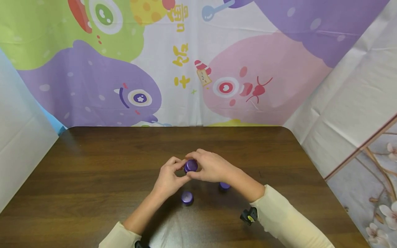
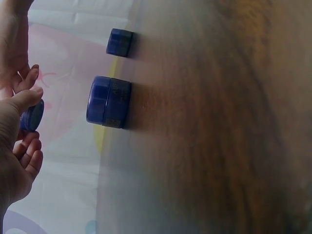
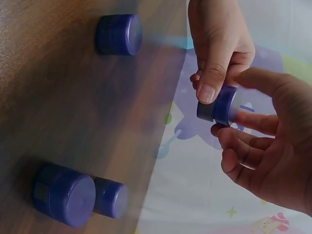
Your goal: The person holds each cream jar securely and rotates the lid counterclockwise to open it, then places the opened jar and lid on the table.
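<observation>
Above the table, both hands meet at a small purple jar point(image 1: 191, 165). My left hand point(image 1: 169, 177) grips its dark body, thumb laid across the side in the right wrist view. From the other side my right hand point(image 1: 212, 167) holds the shiny purple lid point(image 3: 225, 105) between thumb and fingers. A purple jar point(image 1: 187, 198) stands upright on the table, nearer me than the hands. Under the right forearm a larger jar point(image 3: 68, 197) and a small jar point(image 3: 111, 197) stand close together; in the head view the forearm hides most of them.
The brown wooden table point(image 1: 93, 179) reaches back to a hanging cloth point(image 1: 183, 103) printed with cartoon figures. White cloth point(image 1: 347, 86) hangs along the right side, with a flower-patterned panel point(image 1: 375, 193) nearer me. A small black device point(image 1: 249, 216) sits by the right sleeve.
</observation>
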{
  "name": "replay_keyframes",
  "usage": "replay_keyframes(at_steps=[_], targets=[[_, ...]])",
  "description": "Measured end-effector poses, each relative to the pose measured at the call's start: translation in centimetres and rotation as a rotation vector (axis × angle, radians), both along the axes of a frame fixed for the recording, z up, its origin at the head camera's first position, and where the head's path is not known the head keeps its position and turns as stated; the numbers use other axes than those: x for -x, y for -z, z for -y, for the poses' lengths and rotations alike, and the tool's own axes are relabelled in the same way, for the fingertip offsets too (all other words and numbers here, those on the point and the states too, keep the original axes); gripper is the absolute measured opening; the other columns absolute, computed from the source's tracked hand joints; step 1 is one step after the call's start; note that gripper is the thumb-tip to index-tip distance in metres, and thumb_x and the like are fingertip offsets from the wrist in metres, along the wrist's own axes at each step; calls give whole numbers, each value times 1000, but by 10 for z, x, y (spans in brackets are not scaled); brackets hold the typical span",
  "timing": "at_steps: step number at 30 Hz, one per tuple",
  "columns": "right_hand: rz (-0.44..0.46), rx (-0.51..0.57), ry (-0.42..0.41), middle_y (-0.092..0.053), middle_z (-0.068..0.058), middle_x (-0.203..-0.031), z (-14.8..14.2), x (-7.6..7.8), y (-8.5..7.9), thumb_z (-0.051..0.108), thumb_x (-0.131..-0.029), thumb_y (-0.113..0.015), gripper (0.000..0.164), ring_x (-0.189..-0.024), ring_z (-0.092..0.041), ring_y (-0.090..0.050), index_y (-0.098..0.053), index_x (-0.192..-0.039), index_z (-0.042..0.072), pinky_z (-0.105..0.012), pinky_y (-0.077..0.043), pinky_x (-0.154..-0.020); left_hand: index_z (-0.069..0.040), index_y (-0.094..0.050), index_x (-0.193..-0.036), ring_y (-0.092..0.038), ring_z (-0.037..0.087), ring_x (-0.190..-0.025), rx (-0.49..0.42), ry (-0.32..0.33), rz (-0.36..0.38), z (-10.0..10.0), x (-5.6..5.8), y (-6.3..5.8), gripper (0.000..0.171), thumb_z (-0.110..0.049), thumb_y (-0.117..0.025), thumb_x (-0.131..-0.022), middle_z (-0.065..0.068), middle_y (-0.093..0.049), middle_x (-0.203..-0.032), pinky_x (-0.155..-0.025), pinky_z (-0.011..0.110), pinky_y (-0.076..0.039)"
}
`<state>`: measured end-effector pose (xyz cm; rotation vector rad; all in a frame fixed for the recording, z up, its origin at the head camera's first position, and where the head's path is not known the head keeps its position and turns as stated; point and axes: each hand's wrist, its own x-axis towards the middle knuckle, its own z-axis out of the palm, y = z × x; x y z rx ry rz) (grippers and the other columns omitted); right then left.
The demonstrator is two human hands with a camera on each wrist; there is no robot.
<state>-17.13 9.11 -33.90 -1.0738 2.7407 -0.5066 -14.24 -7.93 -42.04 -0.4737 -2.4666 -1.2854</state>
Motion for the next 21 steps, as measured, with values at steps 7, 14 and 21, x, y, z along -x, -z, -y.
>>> replay_keyframes(at_steps=[7,14,21], targets=[[-15,8,35,-62,-4,-99,3,1,1,35,-86,-66,39,-81,-14,-58,-63,-112,6,-22,-48,-68,-2,-69,-108,-58,17,-82,8,-5,-4,1,0,-1,41,-18,-81,-72,1,-58,-89,-72,28,-52],[-23,22,34,-62,-3,-96,2,2,0,29,-83,-69,35,-82,-15,-59,-64,-110,6,-23,-49,-71,-3,-69,-107,-59,24,-84,-4,1,9,0,0,0,37,-16,-79,-73,3,-57,-89,-75,39,-53],[6,52,38,-62,-3,-100,-3,4,2,21,-79,-72,37,-81,-11,-55,-59,-112,8,-24,-48,-71,-8,-70,-104,-60,22,-85,-21,-23,33,3,1,0,35,-18,-80,-72,3,-58,-89,-76,41,-53]])
